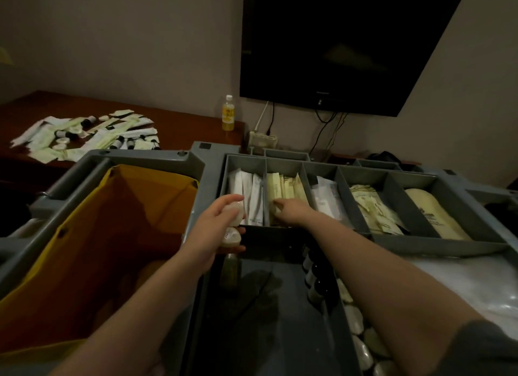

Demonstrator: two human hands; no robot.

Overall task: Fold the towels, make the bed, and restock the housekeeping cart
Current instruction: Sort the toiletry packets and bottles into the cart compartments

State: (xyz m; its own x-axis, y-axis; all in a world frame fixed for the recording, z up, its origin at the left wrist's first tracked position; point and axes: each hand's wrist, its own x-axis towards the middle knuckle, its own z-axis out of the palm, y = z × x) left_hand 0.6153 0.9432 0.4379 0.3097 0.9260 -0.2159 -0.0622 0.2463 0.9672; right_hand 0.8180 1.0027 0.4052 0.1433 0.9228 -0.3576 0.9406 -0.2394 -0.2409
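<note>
The grey housekeeping cart (213, 162) fills the foreground, its top tray split into several compartments of wrapped amenities. My left hand (215, 224) hovers at the tray's front left corner and grips a few small round wrapped soaps (234, 235). My right hand (290, 209) reaches into the second compartment, fingers curled onto the pale yellow sachets (283, 188) there. White sachets (246, 190) fill the first compartment. In the lower bin, small dark bottles (314, 272) stand in a row, with round soaps (361, 345) along its right side.
A yellow laundry bag (92, 235) hangs open at the cart's left. On the brown desk (182, 123) behind lies a heap of loose sachets and small bottles (84, 137), plus a yellow drink bottle (228, 113). A black TV (350, 45) hangs on the wall.
</note>
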